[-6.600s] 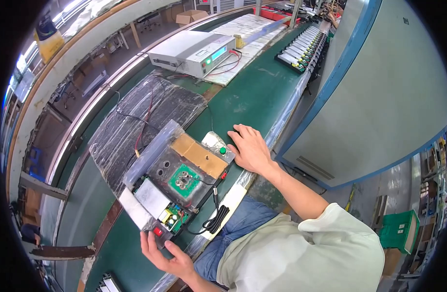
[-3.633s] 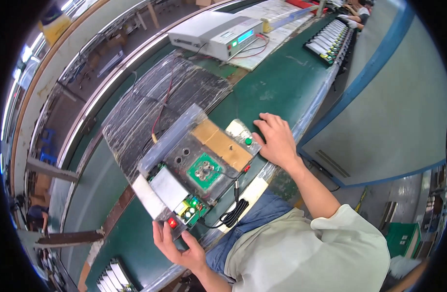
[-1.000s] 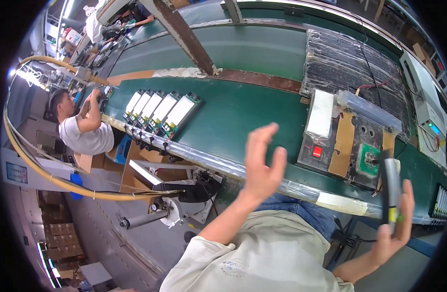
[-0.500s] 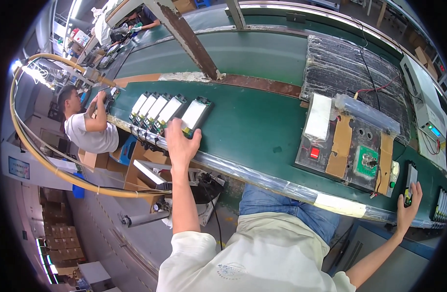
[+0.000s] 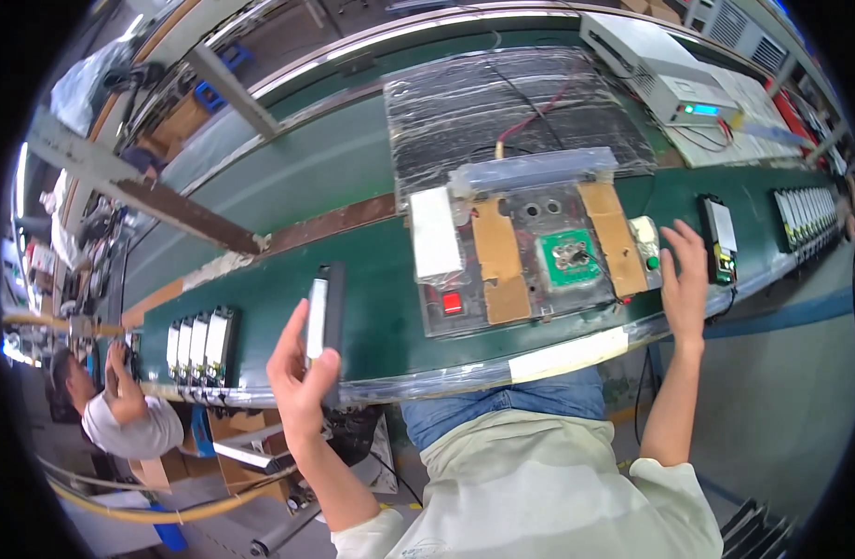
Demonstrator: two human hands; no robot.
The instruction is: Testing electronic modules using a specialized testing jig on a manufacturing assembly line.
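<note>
My left hand (image 5: pixel 299 382) grips a slim electronic module (image 5: pixel 330 312) with dark sides and a white face. It is tilted on edge above the green bench, left of a dark test fixture (image 5: pixel 521 298). Fingers apart and holding nothing, my right hand (image 5: pixel 685 284) is by the fixture's right end, near a green button (image 5: pixel 652 264). One similar module (image 5: pixel 720 233) lies on the bench beyond that hand. The fixture carries a green circuit board (image 5: pixel 568 258), two brown cardboard strips (image 5: pixel 500 265), a white block (image 5: pixel 434 233) and a red switch (image 5: pixel 452 302).
Several modules (image 5: pixel 200 345) stand in a row at the left, and another row (image 5: pixel 805 219) is at the far right. A grey instrument (image 5: pixel 665 79) with a lit display sits behind. A metal post (image 5: pixel 181 210) rises at the left, near a co-worker (image 5: pixel 125 410).
My left hand has picked up the module at the right end of the left row and carried it rightward. My right hand has let go of the right-hand module. The view has swung right.
</note>
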